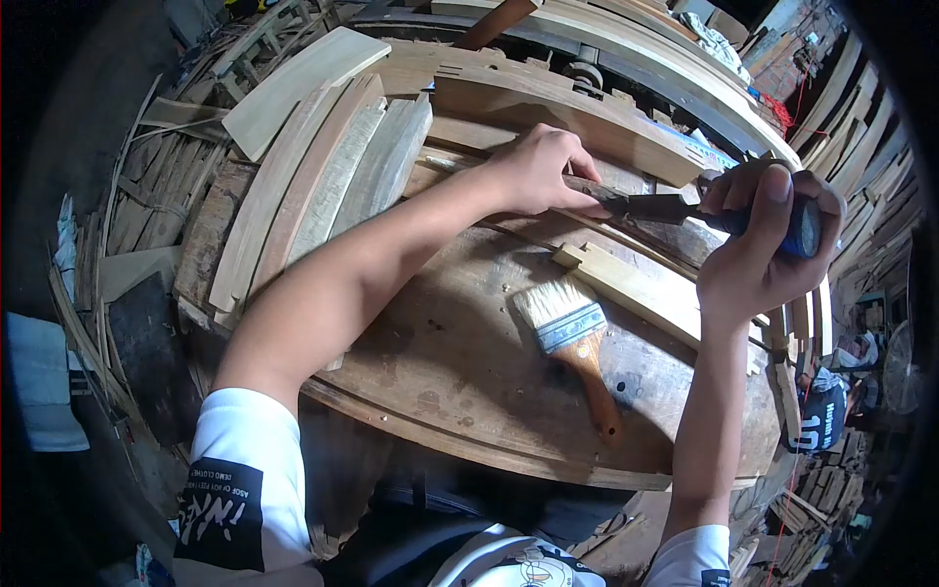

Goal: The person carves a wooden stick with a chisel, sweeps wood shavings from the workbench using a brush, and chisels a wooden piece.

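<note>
My right hand (773, 230) is wrapped round the blue handle (804, 227) of a chisel-like tool. Its dark metal blade (657, 207) points left toward my left hand (548, 171). That hand is closed on a narrow dark wooden piece (595, 193), with the blade's tip close to its fingers. Just below the blade, a pale wooden strip (636, 286) with a cut end lies on the wooden workbench (440, 342). Nearer me rests a wide brush (577, 338) with pale bristles and an orange-brown handle.
Several boards (303, 196) lie side by side at the bench's left. Behind my hands a thick wooden beam (567, 117) runs across, with a metal fitting (585, 73) beyond it. Scrap wood is piled on both sides. A dark cloth marked 10 (822, 421) is at the right.
</note>
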A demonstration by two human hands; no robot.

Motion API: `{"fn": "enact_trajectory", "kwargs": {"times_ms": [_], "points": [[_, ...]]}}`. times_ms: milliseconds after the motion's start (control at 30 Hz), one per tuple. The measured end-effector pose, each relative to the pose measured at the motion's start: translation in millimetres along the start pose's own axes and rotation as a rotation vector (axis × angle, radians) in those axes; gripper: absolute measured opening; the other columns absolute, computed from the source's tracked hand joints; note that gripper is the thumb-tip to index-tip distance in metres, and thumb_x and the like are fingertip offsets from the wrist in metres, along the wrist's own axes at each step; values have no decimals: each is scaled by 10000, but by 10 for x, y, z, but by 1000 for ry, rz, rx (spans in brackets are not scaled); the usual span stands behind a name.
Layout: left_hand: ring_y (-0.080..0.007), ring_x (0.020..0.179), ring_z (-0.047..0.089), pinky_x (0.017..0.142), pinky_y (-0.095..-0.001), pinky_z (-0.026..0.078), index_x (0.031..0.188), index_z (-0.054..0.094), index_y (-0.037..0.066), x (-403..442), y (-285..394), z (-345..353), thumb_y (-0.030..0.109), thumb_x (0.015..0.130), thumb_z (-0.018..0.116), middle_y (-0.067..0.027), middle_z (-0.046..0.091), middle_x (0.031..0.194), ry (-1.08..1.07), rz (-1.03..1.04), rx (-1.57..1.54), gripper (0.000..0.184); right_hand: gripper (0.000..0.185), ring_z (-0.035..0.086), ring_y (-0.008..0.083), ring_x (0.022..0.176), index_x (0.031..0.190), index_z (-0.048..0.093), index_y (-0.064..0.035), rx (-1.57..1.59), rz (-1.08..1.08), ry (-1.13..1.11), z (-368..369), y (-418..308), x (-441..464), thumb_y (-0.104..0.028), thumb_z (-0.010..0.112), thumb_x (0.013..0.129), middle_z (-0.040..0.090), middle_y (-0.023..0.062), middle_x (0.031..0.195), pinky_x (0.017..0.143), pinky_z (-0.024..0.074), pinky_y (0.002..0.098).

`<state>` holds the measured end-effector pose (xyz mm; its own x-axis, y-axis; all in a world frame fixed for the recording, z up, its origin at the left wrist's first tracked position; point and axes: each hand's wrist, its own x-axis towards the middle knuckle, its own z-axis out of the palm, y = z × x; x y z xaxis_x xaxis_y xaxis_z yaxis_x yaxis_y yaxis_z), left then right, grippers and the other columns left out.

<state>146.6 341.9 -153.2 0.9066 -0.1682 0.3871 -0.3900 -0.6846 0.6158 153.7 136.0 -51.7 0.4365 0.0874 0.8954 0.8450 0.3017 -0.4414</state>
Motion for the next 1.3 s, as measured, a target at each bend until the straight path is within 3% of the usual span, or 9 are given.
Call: {"fn": "enact_trajectory", "kwargs": {"times_ms": [400, 633, 833, 900, 967, 1067, 1167, 1200, 1300], "points": [[-304, 850, 684, 777, -386, 517, 991, 796, 74, 25, -5, -24, 395, 791, 832, -158, 707, 874, -36, 15, -49, 380, 198, 616, 90, 611, 915, 530, -23, -190, 53, 20, -93, -68, 32, -128, 687, 972, 615, 56, 699, 585, 484, 213], [-303, 876, 691, 822, -386, 530, 976, 783, 59, -1, 41, -2, 387, 808, 819, -171, 714, 893, -32, -52, -37, 370, 214, 506, 79, 599, 817, 622, -23, -696, -58, -145, -297, -210, 222, -155, 768, 898, 586, 34, 640, 589, 422, 223], [-262, 968, 686, 904, -398, 519, 1113, 734, 74, 35, 168, -56, 356, 802, 818, -134, 722, 968, 41, 51, 49, 428, 335, 536, 125, 569, 857, 588, -6, -631, 163, -218, -333, -293, 316, -288, 757, 923, 584, 64, 653, 505, 426, 268], [-260, 1088, 644, 998, -398, 489, 1281, 631, 85, 84, 362, -156, 317, 785, 822, -126, 690, 1112, 60, 134, -56, 580, 375, 548, 139, 532, 830, 566, -7, -743, 111, -277, -292, -374, 341, -315, 761, 916, 593, 69, 635, 504, 436, 277], [-249, 1105, 627, 1020, -400, 475, 1329, 580, 55, 178, 529, -215, 271, 761, 837, -113, 672, 1154, 106, 290, -128, 659, 392, 557, 169, 508, 818, 562, -13, -769, 83, -276, -245, -378, 315, -333, 775, 897, 582, 71, 611, 492, 438, 301], [-223, 1062, 668, 945, -368, 527, 1276, 604, 47, 172, 967, -231, 219, 762, 815, -135, 683, 1060, 155, 242, -246, 581, 434, 553, 241, 511, 811, 547, -13, -802, -74, -282, -174, -373, 333, -364, 794, 871, 564, 97, 614, 502, 446, 330], [-220, 931, 700, 847, -342, 553, 1216, 608, 27, 266, 1199, -194, 128, 761, 795, -110, 699, 966, 174, 338, -405, 503, 458, 568, 248, 542, 841, 543, -4, -763, 179, -382, -162, -503, 314, -385, 798, 863, 565, 98, 649, 509, 445, 337], [-193, 798, 692, 735, -320, 550, 1131, 607, 24, 319, 1240, -196, 88, 797, 746, -89, 687, 872, 179, 415, -404, 367, 410, 588, 175, 570, 931, 558, -7, -785, 213, -478, -218, -521, 328, -322, 812, 858, 572, 54, 668, 517, 447, 296], [-155, 876, 630, 787, -307, 537, 1023, 584, 25, 333, 1292, -253, 126, 894, 679, -71, 621, 952, 12, 273, -485, 189, 381, 594, 82, 636, 1030, 577, -19, -250, 379, -470, -497, -458, 320, -238, 826, 845, 584, 13, 709, 523, 431, 246]]}}
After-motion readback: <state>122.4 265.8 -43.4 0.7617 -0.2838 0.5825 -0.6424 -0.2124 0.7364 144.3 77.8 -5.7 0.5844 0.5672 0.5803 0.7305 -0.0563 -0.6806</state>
